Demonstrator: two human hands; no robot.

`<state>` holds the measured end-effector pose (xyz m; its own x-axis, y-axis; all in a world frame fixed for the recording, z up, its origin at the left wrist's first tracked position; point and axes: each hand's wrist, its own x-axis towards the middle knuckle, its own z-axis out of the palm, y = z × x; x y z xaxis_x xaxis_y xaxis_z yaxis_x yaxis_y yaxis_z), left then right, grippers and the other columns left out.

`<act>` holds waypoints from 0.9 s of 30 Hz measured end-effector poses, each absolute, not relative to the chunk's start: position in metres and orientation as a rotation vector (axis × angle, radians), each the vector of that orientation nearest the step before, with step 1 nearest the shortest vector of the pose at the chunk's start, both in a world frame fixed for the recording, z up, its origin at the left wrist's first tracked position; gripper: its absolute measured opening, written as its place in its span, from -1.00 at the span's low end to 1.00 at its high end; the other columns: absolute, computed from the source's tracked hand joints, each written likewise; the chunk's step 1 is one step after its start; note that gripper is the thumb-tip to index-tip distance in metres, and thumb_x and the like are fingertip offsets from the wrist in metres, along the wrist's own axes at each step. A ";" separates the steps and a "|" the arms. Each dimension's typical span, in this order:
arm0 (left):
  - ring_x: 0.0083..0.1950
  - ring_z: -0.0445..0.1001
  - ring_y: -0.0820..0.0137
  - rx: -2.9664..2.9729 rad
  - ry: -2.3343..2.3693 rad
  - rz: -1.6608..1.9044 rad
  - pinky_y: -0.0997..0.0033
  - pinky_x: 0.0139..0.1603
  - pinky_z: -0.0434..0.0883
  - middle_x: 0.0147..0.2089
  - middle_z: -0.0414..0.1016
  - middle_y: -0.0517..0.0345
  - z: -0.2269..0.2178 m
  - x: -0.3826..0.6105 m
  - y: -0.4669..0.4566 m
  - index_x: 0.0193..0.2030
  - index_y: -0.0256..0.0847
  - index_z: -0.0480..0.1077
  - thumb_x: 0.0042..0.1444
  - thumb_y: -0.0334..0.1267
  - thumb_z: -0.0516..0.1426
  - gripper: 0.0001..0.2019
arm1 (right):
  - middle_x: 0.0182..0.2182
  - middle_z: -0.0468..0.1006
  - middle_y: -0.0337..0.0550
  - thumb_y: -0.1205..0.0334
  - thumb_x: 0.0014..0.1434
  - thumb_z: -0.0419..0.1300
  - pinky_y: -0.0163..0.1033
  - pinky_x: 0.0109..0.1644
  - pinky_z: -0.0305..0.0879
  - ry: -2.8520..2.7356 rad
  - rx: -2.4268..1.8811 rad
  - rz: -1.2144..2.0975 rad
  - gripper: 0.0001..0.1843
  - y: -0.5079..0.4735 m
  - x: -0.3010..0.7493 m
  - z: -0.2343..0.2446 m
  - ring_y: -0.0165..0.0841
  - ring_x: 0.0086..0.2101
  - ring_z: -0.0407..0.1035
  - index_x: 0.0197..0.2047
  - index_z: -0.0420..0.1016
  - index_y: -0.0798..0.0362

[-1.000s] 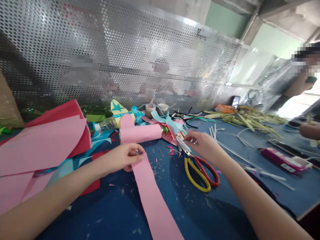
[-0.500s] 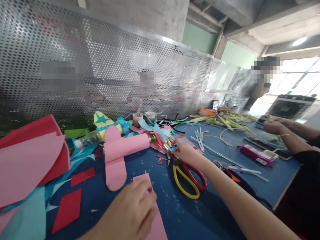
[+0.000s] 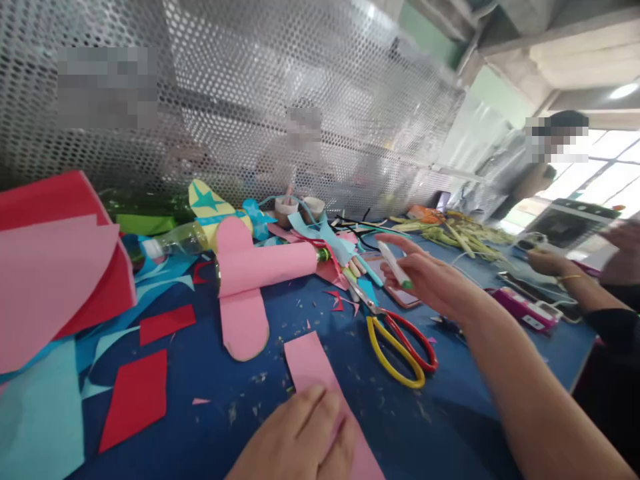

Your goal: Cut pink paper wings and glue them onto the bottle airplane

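While a marker (image 3: 393, 262) is gripped by the right hand (image 3: 434, 277), the pink strip (image 3: 310, 360) is covered by the left hand (image 3: 303, 440), grip unclear; bare tabletop (image 3: 346, 337) is left between strip edge and scissors (image 3: 379, 311).

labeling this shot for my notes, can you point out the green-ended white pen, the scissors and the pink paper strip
Green-ended white pen (image 3: 393, 261), head view: middle of its white barrel.
Scissors (image 3: 377, 310), head view: metal around the pivot.
Pink paper strip (image 3: 311, 363), head view: its uncovered far end.
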<state>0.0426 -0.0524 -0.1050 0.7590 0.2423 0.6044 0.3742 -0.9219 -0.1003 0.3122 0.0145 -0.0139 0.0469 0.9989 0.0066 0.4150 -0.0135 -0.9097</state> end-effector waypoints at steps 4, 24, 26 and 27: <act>0.05 0.51 0.23 -2.900 -0.693 -0.956 0.38 0.04 0.48 -0.03 0.58 -0.02 -0.114 0.041 -0.055 -0.13 -0.18 0.48 0.24 -0.37 0.02 -0.79 | -0.43 0.36 -0.28 0.13 0.08 0.19 -0.32 -0.27 0.35 -1.318 -1.070 1.486 -0.64 0.000 0.272 -0.025 -0.41 -0.39 0.35 -0.03 0.38 -0.03; 0.21 0.39 0.22 -2.917 -0.742 -0.863 0.31 0.11 0.46 0.12 0.50 -0.06 -0.125 0.038 -0.060 0.14 -0.32 0.34 0.29 -0.40 -0.10 -0.64 | -0.76 0.12 -0.54 0.21 0.16 0.18 -0.38 -0.62 -0.20 -1.415 -1.212 1.385 -0.72 -0.011 0.214 -0.075 -0.55 -0.72 -0.10 -0.48 0.14 -0.02; 0.21 0.40 0.20 -2.916 -0.764 -0.877 0.30 0.12 0.45 0.11 0.51 -0.10 -0.125 0.039 -0.061 0.13 -0.37 0.35 0.30 -0.38 -0.10 -0.65 | -0.75 0.12 -0.54 0.22 0.17 0.16 -0.39 -0.62 -0.22 -1.429 -1.172 1.390 -0.73 -0.010 0.214 -0.076 -0.56 -0.71 -0.09 -0.48 0.14 -0.01; 0.20 0.41 0.20 -2.911 -0.778 -0.885 0.30 0.12 0.45 0.10 0.51 -0.12 -0.125 0.040 -0.061 0.12 -0.39 0.36 0.30 -0.37 -0.10 -0.65 | -0.75 0.13 -0.54 0.23 0.18 0.15 -0.39 -0.62 -0.21 -1.439 -1.157 1.386 -0.74 -0.010 0.215 -0.076 -0.56 -0.71 -0.08 -0.48 0.15 -0.01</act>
